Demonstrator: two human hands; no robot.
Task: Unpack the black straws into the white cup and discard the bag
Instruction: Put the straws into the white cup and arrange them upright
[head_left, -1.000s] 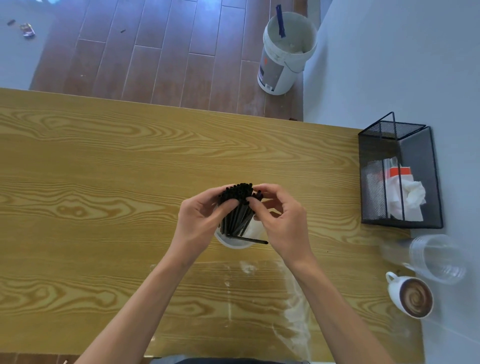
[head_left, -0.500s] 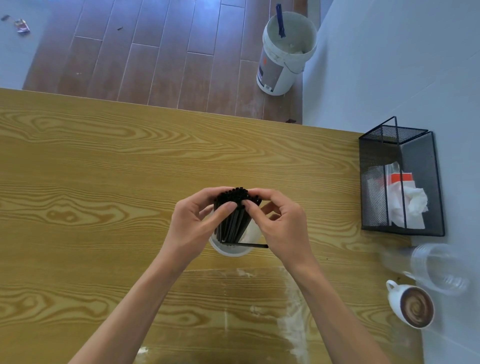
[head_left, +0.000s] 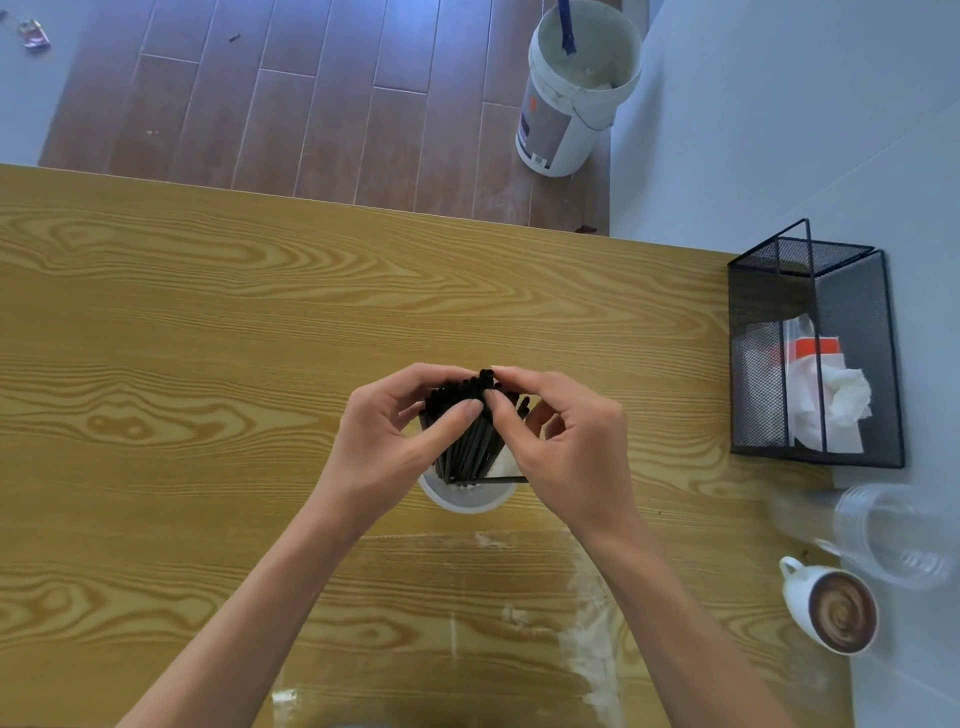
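Observation:
A bundle of black straws (head_left: 470, 441) stands in the white cup (head_left: 467, 500) at the middle of the wooden table (head_left: 208, 322). My left hand (head_left: 387, 447) grips the top of the bundle from the left. From the right, my right hand (head_left: 563, 447) pinches one straw that sticks up a little above the others. One more black straw (head_left: 506, 479) lies flat across the cup's rim. The clear plastic bag (head_left: 457, 623) lies flat on the table in front of the cup, between my forearms.
A black mesh bin (head_left: 815, 358) with crumpled paper stands at the table's right edge. Near it are clear plastic cups (head_left: 888, 535) on their side and a small coffee cup (head_left: 836, 613). A white bucket (head_left: 576, 88) stands on the floor beyond the table.
Both hands stayed on the straw tops. My right fingers have closed on a single straw and raised it slightly above the bundle. The view shifted a little.

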